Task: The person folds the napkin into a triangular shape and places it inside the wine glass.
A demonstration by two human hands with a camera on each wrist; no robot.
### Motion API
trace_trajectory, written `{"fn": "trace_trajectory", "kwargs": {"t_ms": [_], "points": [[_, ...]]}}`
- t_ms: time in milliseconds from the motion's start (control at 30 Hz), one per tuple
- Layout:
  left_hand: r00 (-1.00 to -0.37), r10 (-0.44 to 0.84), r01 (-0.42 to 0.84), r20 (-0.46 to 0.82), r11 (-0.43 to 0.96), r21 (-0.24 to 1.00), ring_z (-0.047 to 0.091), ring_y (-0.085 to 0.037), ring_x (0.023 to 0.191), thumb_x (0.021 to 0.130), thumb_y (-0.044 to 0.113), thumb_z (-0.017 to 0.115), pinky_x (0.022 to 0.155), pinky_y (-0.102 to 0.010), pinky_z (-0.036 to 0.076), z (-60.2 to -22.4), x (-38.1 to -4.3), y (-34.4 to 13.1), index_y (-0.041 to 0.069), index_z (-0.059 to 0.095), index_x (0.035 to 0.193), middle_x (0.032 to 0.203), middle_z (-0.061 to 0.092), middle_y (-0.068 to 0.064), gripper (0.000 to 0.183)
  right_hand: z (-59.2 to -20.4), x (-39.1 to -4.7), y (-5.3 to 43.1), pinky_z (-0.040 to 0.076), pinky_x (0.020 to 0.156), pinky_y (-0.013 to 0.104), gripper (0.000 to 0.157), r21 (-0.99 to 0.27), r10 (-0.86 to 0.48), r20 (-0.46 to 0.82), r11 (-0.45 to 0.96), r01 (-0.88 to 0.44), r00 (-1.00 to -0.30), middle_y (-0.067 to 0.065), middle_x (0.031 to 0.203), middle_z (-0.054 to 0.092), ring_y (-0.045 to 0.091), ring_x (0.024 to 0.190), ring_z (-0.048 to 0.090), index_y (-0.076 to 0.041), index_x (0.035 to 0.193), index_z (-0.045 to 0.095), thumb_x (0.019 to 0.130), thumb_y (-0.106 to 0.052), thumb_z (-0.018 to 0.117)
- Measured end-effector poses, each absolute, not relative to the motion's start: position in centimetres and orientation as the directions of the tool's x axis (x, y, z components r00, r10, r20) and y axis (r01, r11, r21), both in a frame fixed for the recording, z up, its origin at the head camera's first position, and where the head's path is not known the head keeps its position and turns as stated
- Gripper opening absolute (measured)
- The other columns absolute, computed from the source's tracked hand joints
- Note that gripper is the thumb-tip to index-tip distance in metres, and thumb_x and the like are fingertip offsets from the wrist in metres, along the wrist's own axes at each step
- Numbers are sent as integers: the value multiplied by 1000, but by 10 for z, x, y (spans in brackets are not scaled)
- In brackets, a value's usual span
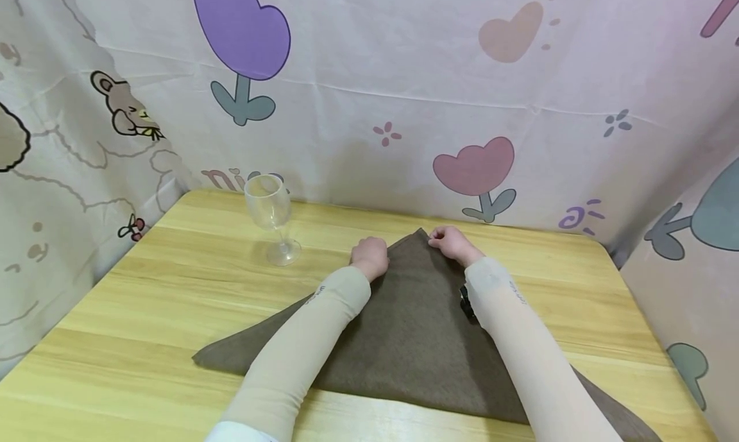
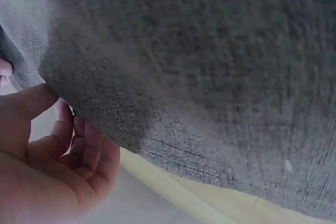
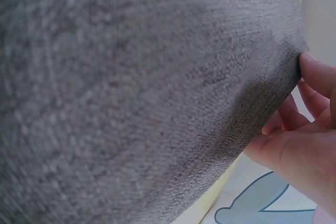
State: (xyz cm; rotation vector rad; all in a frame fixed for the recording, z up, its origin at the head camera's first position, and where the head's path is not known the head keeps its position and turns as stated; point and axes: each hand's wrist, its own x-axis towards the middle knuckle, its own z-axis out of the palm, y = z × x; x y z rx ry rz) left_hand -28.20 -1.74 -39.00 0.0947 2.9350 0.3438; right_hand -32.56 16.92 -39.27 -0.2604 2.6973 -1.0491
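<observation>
A brown cloth [image 1: 416,339] lies on the table as a large triangle, its peak pointing to the back wall and its long folded side toward me. My left hand [image 1: 371,257] pinches the cloth's left slanting edge a little below the peak; in the left wrist view the thumb and fingers of that hand [image 2: 68,156] meet at the edge. Close to the peak, my right hand [image 1: 453,244] pinches the right edge. In the right wrist view, the right thumb and fingertips [image 3: 310,72] grip the cloth's border near its corner.
A clear stemmed glass [image 1: 271,211] stands upright at the back left of the wooden table [image 1: 144,288], left of the cloth. A printed fabric backdrop [image 1: 358,63] hangs right behind the table's back edge. A small black device [image 1: 467,303] sits under the right wrist.
</observation>
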Motion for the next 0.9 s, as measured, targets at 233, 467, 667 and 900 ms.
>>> {"fn": "trace_trajectory", "kwargs": {"t_ms": [233, 467, 667, 900], "points": [[-978, 85, 21, -190, 947, 319, 64, -26, 90, 94, 17, 53, 77, -39, 53, -389, -286, -22, 5, 66, 82, 101, 68, -11, 22, -396, -330, 165, 41, 67, 26, 16, -599, -173, -177, 800, -33, -969, 10, 87, 57, 19, 77, 50, 4, 92, 61, 93, -10, 54], [-979, 80, 13, -190, 943, 332, 64, -22, 86, 94, 8, 47, 72, -37, 54, -390, -287, -22, 3, 63, 99, 99, 67, -11, 18, -458, -379, 177, 35, 54, 32, 33, -590, -198, -171, 805, -60, -965, -2, 58, 38, 16, 56, 40, -12, 61, 45, 82, -20, 69], [-970, 124, 66, -209, 961, 268, 64, -26, 97, 96, 13, 44, 82, -43, 52, -388, -287, -18, 7, 63, 102, 106, 67, -10, 20, -443, -370, 174, 32, 51, 31, 40, -610, -198, -271, 792, 9, -942, -3, 53, 30, 15, 50, 34, -13, 56, 37, 80, -12, 69], [-963, 134, 81, -232, 971, 226, 63, -22, 95, 94, 15, 46, 81, -42, 51, -388, -290, -21, 12, 63, 88, 105, 67, -7, 19, -391, -334, 163, 45, 80, 37, 25, -667, -213, -396, 735, 120, -893, 14, 95, 56, 22, 86, 52, 3, 90, 57, 92, -22, 56]]}}
